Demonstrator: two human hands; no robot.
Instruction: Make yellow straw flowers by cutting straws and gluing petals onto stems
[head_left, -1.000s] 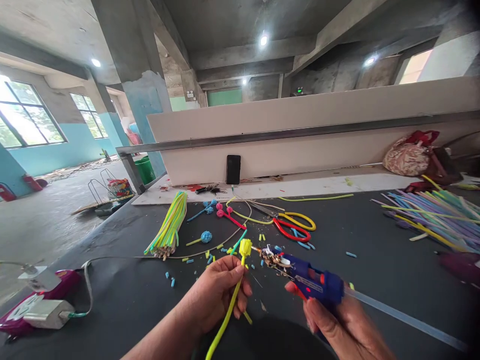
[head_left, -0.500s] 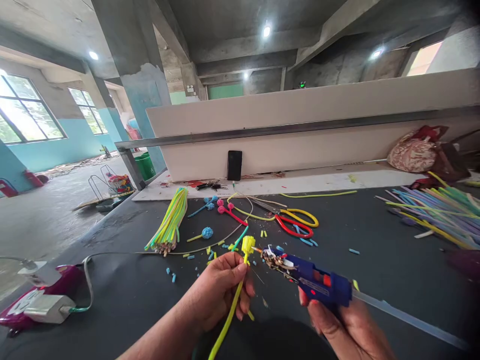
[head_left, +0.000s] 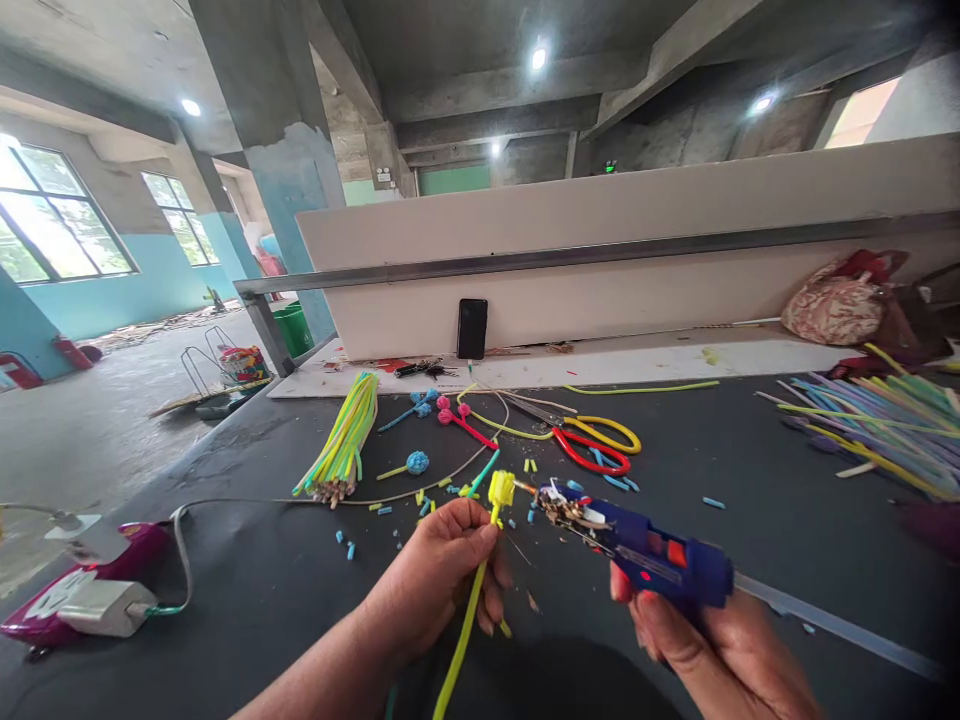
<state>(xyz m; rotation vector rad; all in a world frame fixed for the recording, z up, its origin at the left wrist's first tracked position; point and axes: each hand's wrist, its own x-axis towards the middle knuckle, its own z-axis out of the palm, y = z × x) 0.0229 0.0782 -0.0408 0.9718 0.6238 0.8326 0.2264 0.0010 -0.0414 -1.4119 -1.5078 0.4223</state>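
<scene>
My left hand (head_left: 439,580) is closed around a yellow foam stem (head_left: 463,630) that ends in a small yellow knotted head (head_left: 500,490). My right hand (head_left: 712,645) grips a blue hot glue gun (head_left: 651,560). Its crusted nozzle (head_left: 559,508) points left, a short gap from the yellow head. A clear glue stick (head_left: 825,625) trails out of the gun's back.
On the black tabletop lie red and yellow scissors (head_left: 592,445), a bundle of yellow-green stems (head_left: 341,445), finished blue and pink pieces (head_left: 435,415), coloured scraps and a heap of stems (head_left: 877,425) at right. A power strip (head_left: 82,600) lies at left; a phone (head_left: 472,328) leans on the white board.
The glue gun has drawn back slightly to the right, away from the yellow head. My left hand keeps its hold on the stem.
</scene>
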